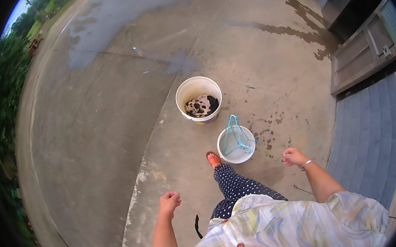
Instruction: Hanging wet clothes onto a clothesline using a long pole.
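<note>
My left hand [170, 204] hangs over the concrete with its fingers curled in, and nothing shows in it. On the other side, my right hand [294, 157] has its fingers folded too, a bracelet at the wrist and no object visible. Between them, nearest my right hand, stands a small white bucket [225, 160] with several light-blue clothes hangers [235, 134] leaning in it, hooks past its rim. Farther ahead is a larger white bucket [180, 96] holding bunched black-and-white patterned cloth [201, 105]. Neither hand touches a bucket.
Concrete paving [111, 106] spreads around me, with a wet patch [104, 22] ahead and damp streaks [292, 32] at the right. Blue-grey tiles [365, 137] and a door [364, 45] border the right side. My foot in an orange shoe [214, 160] is beside the small bucket.
</note>
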Motion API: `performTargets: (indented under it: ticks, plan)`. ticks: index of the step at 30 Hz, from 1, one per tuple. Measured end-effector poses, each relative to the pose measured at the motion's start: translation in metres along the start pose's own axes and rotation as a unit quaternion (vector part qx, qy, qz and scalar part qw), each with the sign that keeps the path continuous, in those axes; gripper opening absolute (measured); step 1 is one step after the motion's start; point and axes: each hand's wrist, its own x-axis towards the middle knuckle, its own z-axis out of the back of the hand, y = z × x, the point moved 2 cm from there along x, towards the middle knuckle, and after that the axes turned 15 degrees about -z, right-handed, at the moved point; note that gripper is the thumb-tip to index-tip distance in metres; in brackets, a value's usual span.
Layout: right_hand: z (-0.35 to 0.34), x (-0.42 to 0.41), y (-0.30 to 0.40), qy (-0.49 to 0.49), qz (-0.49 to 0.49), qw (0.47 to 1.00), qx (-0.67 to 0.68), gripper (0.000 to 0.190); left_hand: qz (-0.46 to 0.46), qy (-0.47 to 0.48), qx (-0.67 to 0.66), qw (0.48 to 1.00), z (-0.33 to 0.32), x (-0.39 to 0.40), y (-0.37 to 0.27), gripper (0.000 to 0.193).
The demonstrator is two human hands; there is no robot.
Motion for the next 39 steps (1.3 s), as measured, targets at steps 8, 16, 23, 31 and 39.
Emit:
performTargets:
  ticks: [8,16,23,31,39]
  plan:
    - [-0.049,0.078,0.013,-0.026,-0.093,0.993,0.060,0.010,-0.078,0.141,0.150,0.975,-0.032,0.130,-0.081,0.015]
    - [-0.126,0.065,0.096,0.050,-0.074,0.988,0.126,0.013,-0.202,0.214,0.349,0.890,-0.096,0.289,-0.156,0.017]
    - [-0.169,0.066,0.071,0.012,-0.161,0.928,0.336,0.013,-0.263,0.296,0.514,0.761,-0.158,0.415,-0.176,0.027]
    - [-0.245,0.123,0.048,-0.086,-0.252,0.672,0.690,0.007,-0.244,0.386,0.621,0.637,-0.245,0.538,-0.141,0.037]
    - [-0.248,0.306,0.072,-0.089,-0.112,0.456,0.878,0.015,-0.308,0.430,0.649,0.547,-0.294,0.608,-0.096,0.059]
